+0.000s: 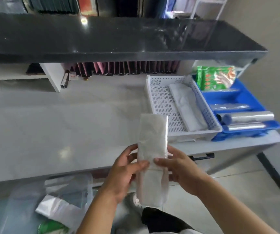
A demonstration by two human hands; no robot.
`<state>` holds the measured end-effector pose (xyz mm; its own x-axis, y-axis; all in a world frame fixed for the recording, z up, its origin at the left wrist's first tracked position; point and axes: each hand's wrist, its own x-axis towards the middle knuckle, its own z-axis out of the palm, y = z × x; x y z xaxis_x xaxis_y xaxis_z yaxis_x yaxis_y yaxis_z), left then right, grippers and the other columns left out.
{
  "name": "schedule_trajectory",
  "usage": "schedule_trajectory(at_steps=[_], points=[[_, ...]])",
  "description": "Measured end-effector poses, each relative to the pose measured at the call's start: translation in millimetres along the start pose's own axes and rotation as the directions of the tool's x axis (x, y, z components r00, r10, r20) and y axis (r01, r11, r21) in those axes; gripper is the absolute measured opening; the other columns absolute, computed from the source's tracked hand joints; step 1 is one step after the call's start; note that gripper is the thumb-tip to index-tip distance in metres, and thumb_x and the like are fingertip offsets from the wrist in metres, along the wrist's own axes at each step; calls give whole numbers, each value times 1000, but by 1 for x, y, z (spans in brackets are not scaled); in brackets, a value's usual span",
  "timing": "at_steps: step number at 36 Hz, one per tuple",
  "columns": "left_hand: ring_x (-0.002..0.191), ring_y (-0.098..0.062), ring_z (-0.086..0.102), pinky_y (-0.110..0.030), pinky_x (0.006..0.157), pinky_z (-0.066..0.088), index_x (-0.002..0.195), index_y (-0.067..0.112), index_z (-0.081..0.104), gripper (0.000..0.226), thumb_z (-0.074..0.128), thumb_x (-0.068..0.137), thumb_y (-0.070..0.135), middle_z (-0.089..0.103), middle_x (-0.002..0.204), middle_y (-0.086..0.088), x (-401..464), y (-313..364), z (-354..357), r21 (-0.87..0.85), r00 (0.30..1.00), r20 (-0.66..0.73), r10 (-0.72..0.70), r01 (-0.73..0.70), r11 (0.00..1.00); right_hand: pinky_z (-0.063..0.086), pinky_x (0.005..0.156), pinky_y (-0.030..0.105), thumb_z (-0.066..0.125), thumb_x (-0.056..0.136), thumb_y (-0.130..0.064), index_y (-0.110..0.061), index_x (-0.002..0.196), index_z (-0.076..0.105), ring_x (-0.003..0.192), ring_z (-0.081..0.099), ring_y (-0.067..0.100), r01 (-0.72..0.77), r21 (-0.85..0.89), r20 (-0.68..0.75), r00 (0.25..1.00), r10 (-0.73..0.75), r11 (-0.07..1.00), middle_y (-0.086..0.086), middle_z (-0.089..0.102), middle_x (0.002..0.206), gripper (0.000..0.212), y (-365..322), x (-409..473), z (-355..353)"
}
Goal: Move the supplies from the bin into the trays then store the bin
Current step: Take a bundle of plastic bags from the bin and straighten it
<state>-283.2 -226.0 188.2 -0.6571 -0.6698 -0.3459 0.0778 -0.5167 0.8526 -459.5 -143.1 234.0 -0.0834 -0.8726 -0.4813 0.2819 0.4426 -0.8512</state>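
Fingers of left hand [122, 171] and right hand [178, 168] curling round long white plastic-wrapped pack [151, 156], gripping it upright above grey tabletop [51, 125].

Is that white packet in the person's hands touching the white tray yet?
Apart. In the head view the white packet is held up by both hands, and grey tabletop shows between it and the white tray.
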Motion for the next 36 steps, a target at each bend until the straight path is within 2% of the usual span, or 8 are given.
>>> schedule_trajectory(at_steps=[5, 11, 16, 22, 25, 29, 34, 36], points=[[103, -27, 71, -31, 78, 56, 123, 32, 63, 56, 85, 72, 28, 72, 115, -7, 7, -8, 50, 69, 993, 116, 32, -40, 997, 60, 76, 44, 77, 81, -10, -25, 122, 64, 101, 71, 33, 176, -72, -100, 978, -183, 982, 14, 72, 112, 46, 2, -49, -36], [103, -25, 70, -22, 81, 54, 111, 23, 70, 45, 84, 69, 16, 75, 108, -11, 14, 17, 102, 167, 968, 195, 156, -189, 968, 57, 85, 36, 77, 80, -11, -27, 123, 64, 100, 70, 24, 342, -376, -144, 896, -419, 861, 6, 72, 110, 47, -6, -82, -87], [113, -20, 66, -30, 86, 56, 127, 28, 59, 65, 85, 68, 16, 71, 118, -6, 29, 51, 147, 270, 940, 249, 234, -300, 915, 56, 86, 34, 72, 85, -10, -25, 122, 63, 97, 68, 17, 379, -561, -71, 864, -499, 736, -3, 72, 104, 41, -20, -90, -139], [98, -19, 66, -29, 85, 57, 123, 29, 61, 70, 88, 60, 14, 67, 107, -6, 66, 78, 229, 477, 946, 237, 221, -311, 822, 56, 81, 41, 71, 86, -25, -39, 116, 56, 90, 66, 14, 274, -790, -23, 881, -473, 548, -10, 69, 98, 37, -44, -101, -223], [103, -21, 64, -37, 90, 58, 117, 36, 65, 61, 89, 65, 13, 63, 111, -4, 85, 86, 269, 704, 936, 282, 209, -350, 618, 53, 79, 36, 69, 87, -31, -50, 124, 45, 93, 64, 15, 241, -886, 24, 876, -481, 396, -11, 67, 106, 47, -58, -108, -272], [102, -10, 63, -30, 89, 54, 117, 47, 60, 56, 84, 71, 27, 62, 114, 14, 103, 91, 320, 912, 932, 324, 164, -354, 208, 43, 74, 30, 66, 88, -27, -41, 133, 48, 98, 63, 23, 209, -970, 109, 833, -543, 127, -4, 67, 116, 50, -79, -104, -329], [108, -8, 55, -33, 88, 48, 131, 47, 48, 62, 71, 74, 45, 58, 127, 19, 123, 86, 383, 908, 921, 356, 159, -300, -294, 52, 78, 44, 56, 91, -24, -41, 136, 46, 101, 64, 29, 204, -976, 214, 818, -533, -79, -6, 66, 120, 49, -110, -96, -359], [108, -13, 57, -31, 80, 45, 130, 42, 51, 56, 69, 76, 44, 61, 123, 16, 139, 85, 398, 879, 931, 337, 139, -258, -400, 51, 72, 41, 53, 92, -25, -42, 138, 42, 95, 63, 28, 200, -966, 256, 804, -537, -161, -6, 65, 112, 50, -119, -90, -365]])
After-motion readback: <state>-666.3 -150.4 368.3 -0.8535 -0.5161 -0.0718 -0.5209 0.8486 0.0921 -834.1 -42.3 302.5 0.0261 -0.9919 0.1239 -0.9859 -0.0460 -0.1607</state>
